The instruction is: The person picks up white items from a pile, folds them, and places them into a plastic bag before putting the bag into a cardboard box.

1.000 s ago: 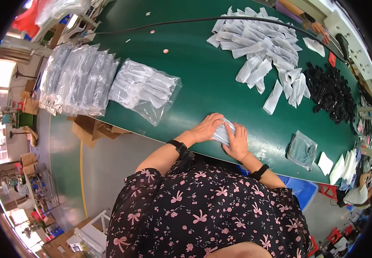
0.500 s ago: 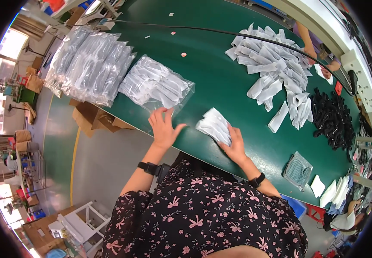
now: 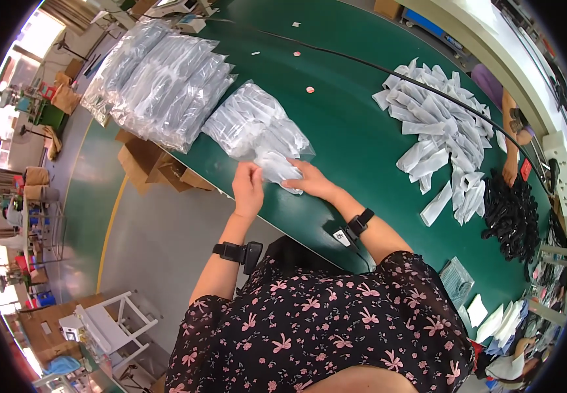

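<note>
Bagged stacks (image 3: 165, 92) left — loose packets (image 3: 437, 141) right.

I'm in a factory packing hall: long green worktable (image 3: 336, 124), stacks of clear plastic bags (image 3: 159, 85), loose white pouches (image 3: 437, 131), cardboard boxes (image 3: 146, 164) underneath, machines (image 3: 31, 108) off by the windows.

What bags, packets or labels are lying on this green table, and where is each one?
Small white packet bundle: near table edge, held between left hand and right hand.
Clear bag of white packets: just behind the hands.
Large clear bags: far left, stacked side by side.
Loose white packets: spread on the right.
Black pieces pile: far right.
Small clear bag: near edge, right.
</note>
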Available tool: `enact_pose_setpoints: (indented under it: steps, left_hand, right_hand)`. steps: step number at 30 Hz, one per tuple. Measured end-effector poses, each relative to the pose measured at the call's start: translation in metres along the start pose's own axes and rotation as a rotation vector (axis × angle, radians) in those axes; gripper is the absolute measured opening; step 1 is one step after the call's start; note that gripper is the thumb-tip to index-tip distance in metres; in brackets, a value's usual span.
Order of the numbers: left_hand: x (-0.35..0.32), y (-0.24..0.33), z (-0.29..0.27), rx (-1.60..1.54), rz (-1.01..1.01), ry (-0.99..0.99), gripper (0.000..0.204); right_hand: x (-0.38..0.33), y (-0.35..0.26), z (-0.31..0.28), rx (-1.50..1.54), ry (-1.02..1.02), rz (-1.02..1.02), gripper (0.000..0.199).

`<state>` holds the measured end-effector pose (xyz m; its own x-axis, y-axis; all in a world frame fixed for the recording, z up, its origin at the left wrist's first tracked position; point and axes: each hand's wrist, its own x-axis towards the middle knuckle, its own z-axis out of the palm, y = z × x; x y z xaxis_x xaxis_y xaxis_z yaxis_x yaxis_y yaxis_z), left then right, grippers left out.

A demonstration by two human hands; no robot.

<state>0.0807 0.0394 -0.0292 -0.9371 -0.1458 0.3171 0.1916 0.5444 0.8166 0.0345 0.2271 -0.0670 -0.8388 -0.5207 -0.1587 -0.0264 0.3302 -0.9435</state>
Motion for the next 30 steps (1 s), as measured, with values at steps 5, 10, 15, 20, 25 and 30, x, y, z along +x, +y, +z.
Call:
enact_pose_setpoints:
  steps: [5, 10, 15, 20, 25, 30]
  left_hand:
    - [0.003, 0.009, -0.006, 0.058, 0.264, -0.165, 0.010]
    - [0.002, 0.012, -0.006, 0.057, 0.250, -0.297, 0.011]
    - [-0.001, -0.006, -0.008, 0.071, 0.219, -0.424, 0.011]
    - [0.005, -0.005, -0.006, 0.027, 0.111, -0.487, 0.011]
    - [0.012, -0.006, 0.008, -0.010, 0.213, -0.617, 0.009]
    - [0.031, -0.019, 0.005, 0.073, 0.189, -0.834, 0.008]
  right_hand:
    - [0.023, -0.026, 0.026, -0.351, 0.051, 0.118, 0.074]
    - [0.045, -0.020, 0.056, -0.473, 0.068, 0.133, 0.074]
    - [0.041, -0.014, 0.081, -0.851, 0.393, -0.073, 0.074]
    - [-0.002, -0.006, 0.069, -0.752, 0.477, -0.144, 0.072]
    - [0.037, 0.027, 0.086, -0.520, 0.501, -0.145, 0.069]
    - [0.012, 0.025, 0.037, -0.427, 0.481, -0.214, 0.046]
